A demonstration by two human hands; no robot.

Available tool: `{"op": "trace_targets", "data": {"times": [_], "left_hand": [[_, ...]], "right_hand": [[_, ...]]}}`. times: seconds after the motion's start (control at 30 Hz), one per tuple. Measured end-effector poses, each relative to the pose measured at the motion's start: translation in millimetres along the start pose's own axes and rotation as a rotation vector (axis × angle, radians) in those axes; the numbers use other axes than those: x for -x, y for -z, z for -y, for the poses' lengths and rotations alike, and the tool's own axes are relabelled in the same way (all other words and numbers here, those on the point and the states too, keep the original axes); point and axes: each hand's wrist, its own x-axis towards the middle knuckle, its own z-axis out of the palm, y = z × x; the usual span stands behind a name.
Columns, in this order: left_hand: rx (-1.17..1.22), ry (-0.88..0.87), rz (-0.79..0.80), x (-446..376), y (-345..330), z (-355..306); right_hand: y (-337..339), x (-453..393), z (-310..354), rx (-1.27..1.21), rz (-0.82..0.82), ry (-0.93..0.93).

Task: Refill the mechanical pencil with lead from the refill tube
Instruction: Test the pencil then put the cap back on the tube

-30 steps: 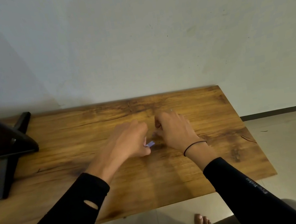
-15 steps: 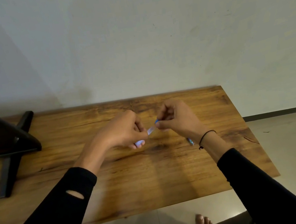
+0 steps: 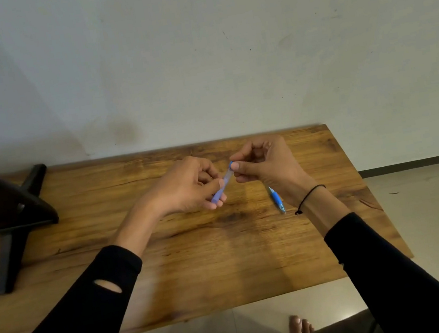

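- Plain pale wall rises behind a wooden table point(image 3: 225, 251), seen from above by a camera on the person's head.
- Both hands are raised over the far middle of the table, with black sleeves on both arms.
- A translucent blue refill tube point(image 3: 222, 185) is held between the two hands, above the tabletop.
- The left hand point(image 3: 187, 185) closes its thumb and curled fingers around the tube's lower end, nearer the person.
- The right hand point(image 3: 263, 165) pinches the tube's upper end between thumb and forefinger; its other fingers are curled in.
- The tube's long axis slants, with the low end toward the person and to the left and the high end toward the wall and to the right.
- A blue mechanical pencil point(image 3: 276, 199) lies flat on the table, just under the right wrist, untouched by either hand.
- The pencil's long axis runs roughly from the wall toward the person, with its tip at the near end, angled slightly right.
- A thin black band point(image 3: 309, 197) circles the right wrist.
- A dark stand point(image 3: 6, 215) sits at the table's left end, well apart from the hands.
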Motion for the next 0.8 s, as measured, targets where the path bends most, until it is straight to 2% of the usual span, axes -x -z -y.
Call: {"op": "trace_targets", "data": {"times": [0.17, 0.37, 0.8], "left_hand": [[0.087, -0.046, -0.078, -0.5, 0.9, -1.7], [0.078, -0.072, -0.09, -0.6, 2.5, -0.6], [0.025, -0.105, -0.049, -0.4, -3.0, -3.7]], "right_hand": [[1.4, -1.0, -3.6, -0.017, 0.005, -0.035], [-0.1, -0.2, 2.4, -0.072, -0.094, 0.078], [8.0, 1.3, 5.9, 0.013, 0.031, 0.071]]}}
